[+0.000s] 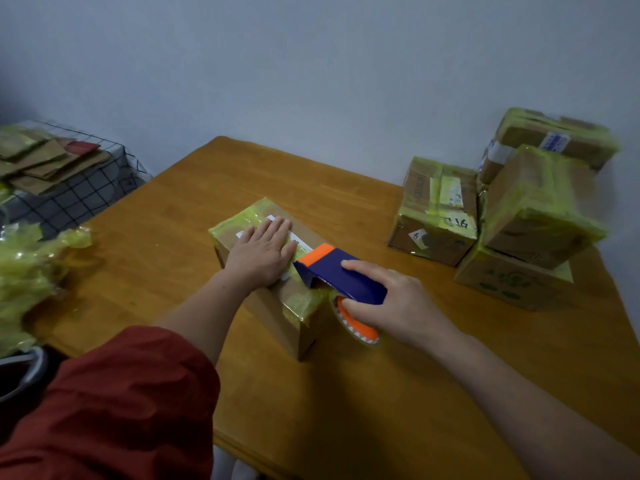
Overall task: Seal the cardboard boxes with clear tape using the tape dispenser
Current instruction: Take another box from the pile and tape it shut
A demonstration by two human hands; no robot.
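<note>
A cardboard box (277, 313) with yellowish-clear tape over its top stands in the middle of the wooden table (398, 393). My left hand (263, 249) lies flat on the box top, fingers straight, pressing the tape and a white label. My right hand (391, 303) grips the blue and orange tape dispenser (332, 270), whose front rests on the box's top right edge. The orange-cored tape roll (356, 329) hangs beside the box under my right hand.
Several taped boxes (440, 209) are stacked at the table's far right by the wall. Crumpled tape (31, 268) lies at the left edge. Flattened cardboard (45, 157) rests on a checked cloth to the far left.
</note>
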